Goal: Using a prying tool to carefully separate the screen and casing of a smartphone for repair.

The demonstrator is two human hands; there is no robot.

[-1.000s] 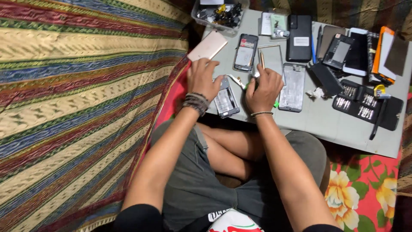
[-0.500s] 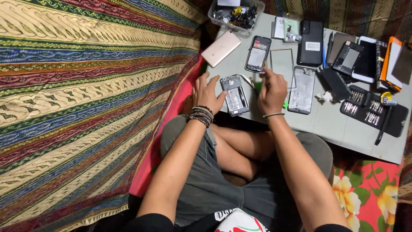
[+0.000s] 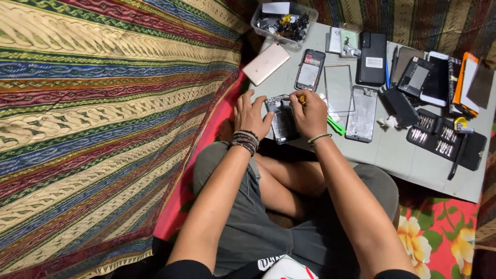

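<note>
The person sits cross-legged at a low grey worktop (image 3: 392, 150), both bare hands on an opened smartphone (image 3: 283, 123) that lies with its back cover off at the worktop's near-left edge, just above the knees.

The left hand (image 3: 251, 116), with dark bead bracelets at the wrist, lies along the phone's left side. Its fingers are spread, and the fingertips touch the upper-left corner of the phone frame, steadying it rather than closing around it.

The right hand (image 3: 311, 112) sits on the phone's right side. Its grip is pressed together, thumb and forefinger pinching a small yellow-handled tool (image 3: 301, 98) whose tip meets the top end of the phone. The tool is too small to tell its kind for sure.

Other things, placed from the opened smartphone:
- A pale pink phone back (image 3: 266, 63) lies up and to the left, set aslant.
- A second opened phone (image 3: 310, 70) lies straight above it.
- A clear glass panel (image 3: 339, 88) lies up and to the right, with a bare silver phone frame (image 3: 361, 114) just right of the right hand.
- A green plastic pry tool (image 3: 336, 125) pokes out beside the right hand.
- A clear tray of small parts (image 3: 283, 21) stands at the far edge.
- A black case of screwdriver bits (image 3: 444, 139) lies well off to the right, by more phones.

A striped woven cloth (image 3: 103, 129) covers the left.
</note>
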